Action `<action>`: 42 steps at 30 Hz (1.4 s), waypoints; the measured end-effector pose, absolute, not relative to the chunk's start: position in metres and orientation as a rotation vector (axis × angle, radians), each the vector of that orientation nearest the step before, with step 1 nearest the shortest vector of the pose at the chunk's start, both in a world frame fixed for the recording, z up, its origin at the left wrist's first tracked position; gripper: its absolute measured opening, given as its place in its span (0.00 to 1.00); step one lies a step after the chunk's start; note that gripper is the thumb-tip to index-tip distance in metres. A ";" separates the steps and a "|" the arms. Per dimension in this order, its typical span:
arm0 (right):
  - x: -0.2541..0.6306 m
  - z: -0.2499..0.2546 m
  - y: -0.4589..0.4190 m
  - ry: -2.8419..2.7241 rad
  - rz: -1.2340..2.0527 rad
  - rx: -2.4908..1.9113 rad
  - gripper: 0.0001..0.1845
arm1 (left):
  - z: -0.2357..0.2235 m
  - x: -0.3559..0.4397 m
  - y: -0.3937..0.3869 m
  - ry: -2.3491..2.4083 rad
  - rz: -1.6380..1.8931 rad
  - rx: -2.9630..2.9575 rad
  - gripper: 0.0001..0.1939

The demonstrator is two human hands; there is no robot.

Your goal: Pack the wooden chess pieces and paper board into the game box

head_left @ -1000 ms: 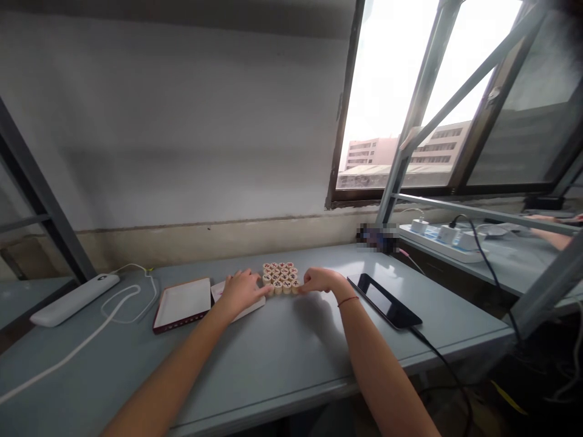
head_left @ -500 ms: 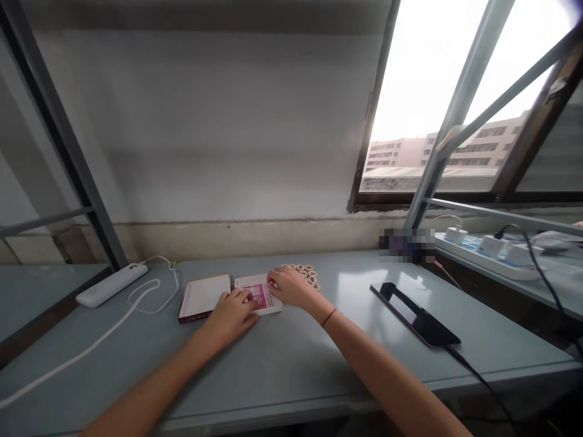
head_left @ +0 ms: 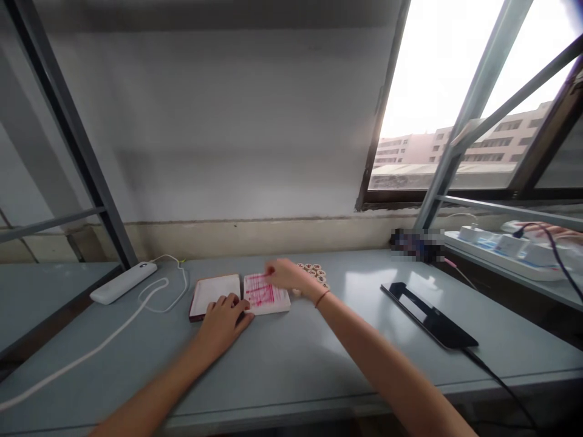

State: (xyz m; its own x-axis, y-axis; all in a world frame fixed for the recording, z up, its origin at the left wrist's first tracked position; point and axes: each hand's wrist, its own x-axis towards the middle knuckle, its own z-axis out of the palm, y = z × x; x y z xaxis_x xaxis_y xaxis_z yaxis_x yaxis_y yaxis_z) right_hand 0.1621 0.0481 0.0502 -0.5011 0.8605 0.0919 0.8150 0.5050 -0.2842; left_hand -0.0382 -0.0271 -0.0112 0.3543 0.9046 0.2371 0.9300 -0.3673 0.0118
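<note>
A shallow white tray (head_left: 283, 307) holds a sheet printed with pink-red lines (head_left: 262, 294). My right hand (head_left: 288, 274) is over the tray's back right part, its fingers drawn together in a pinch and smeared by motion. What sits between those fingertips I cannot make out. My left hand (head_left: 224, 317) lies with fingers spread at the front, its tips over the near right corner of the box lid (head_left: 216, 286) and the thumb close to the tray's left front corner. Several round wooden xiangqi pieces (head_left: 320, 273) stand behind my right wrist, partly hidden by it.
On the left lie a white power bank-like device (head_left: 122, 283) and a white cable (head_left: 104, 334). A black tablet (head_left: 428, 315) with a dark cable rests on the right of the grey desk (head_left: 319, 370). A power strip (head_left: 505, 252) sits beyond the bed-frame post (head_left: 446, 164).
My right hand has lifted back toward the tray's far edge. My left hand has slid left off the lined sheet, leaving more of it visible. The view has shifted slightly left.
</note>
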 end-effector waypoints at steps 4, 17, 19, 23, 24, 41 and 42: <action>0.220 0.082 0.023 -2.011 0.968 -1.035 0.12 | -0.014 -0.036 -0.026 -1.660 -0.339 -2.502 0.14; 0.276 -0.008 -0.015 -2.043 0.156 -1.765 0.10 | -0.012 -0.028 -0.007 -1.682 -0.303 -2.472 0.15; 0.268 0.001 -0.020 -2.031 0.005 -1.733 0.08 | -0.012 -0.027 0.000 -1.691 -0.291 -2.469 0.15; 0.238 0.010 -0.023 -2.240 -0.155 -1.371 0.07 | -0.010 -0.026 0.012 -1.677 -0.295 -2.443 0.14; 0.229 0.009 -0.023 -2.329 -0.191 -1.247 0.08 | -0.008 -0.026 0.014 -1.648 -0.317 -2.408 0.14; 0.153 -0.027 -0.040 -2.665 -0.109 -0.855 0.13 | -0.018 0.000 0.001 -1.246 -0.240 -2.969 0.14; 0.153 -0.026 -0.040 -2.664 -0.106 -0.861 0.12 | -0.016 0.000 0.000 -1.255 -0.242 -2.974 0.14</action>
State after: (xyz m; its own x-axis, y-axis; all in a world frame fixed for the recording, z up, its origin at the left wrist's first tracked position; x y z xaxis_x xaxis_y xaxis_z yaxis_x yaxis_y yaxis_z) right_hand 0.1527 -0.0395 -0.0264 -0.7594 0.5551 0.3394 0.5802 0.8138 -0.0328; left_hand -0.0001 0.0005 -0.0161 0.6889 0.7180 0.0998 0.7037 -0.6954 0.1456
